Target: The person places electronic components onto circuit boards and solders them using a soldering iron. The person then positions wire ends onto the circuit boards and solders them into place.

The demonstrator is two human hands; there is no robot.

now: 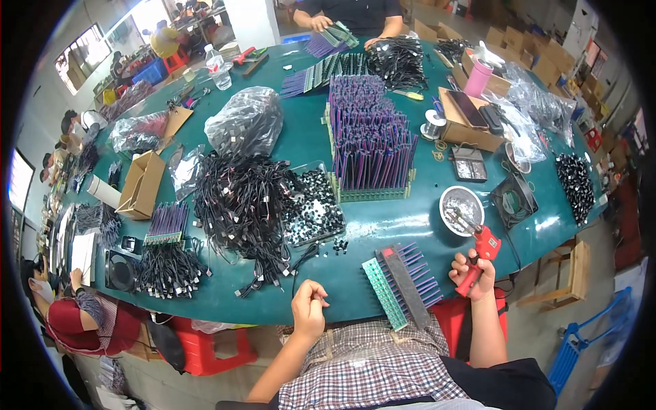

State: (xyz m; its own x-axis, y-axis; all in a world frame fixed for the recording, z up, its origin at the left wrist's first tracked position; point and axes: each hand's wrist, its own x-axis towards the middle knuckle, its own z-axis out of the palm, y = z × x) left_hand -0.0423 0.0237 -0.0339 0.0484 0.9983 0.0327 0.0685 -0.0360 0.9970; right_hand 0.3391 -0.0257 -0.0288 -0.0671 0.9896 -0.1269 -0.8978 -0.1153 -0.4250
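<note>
My right hand (476, 275) grips a red soldering gun (484, 253) by its handle. The gun's tip points into a white bowl (447, 224) with grey-white stuff inside. At the table's front edge my left hand (309, 307) is closed, its fingers curled; what they hold, if anything, is hidden. Between my hands lies a green circuit board panel (385, 294), with purple wires (425, 273) sticking out to its right. A dark grey bar (408, 287) lies across the wires. Left of centre is a heap of black cables (236, 205).
Small black parts fill a clear tray (316, 236). Behind stands a block of boards with upright purple wires (372, 147). A solder spool (432, 126), a phone (468, 109) in a cardboard box and a small fan (512, 199) are at right. Another person's hand (321, 23) handles boards opposite.
</note>
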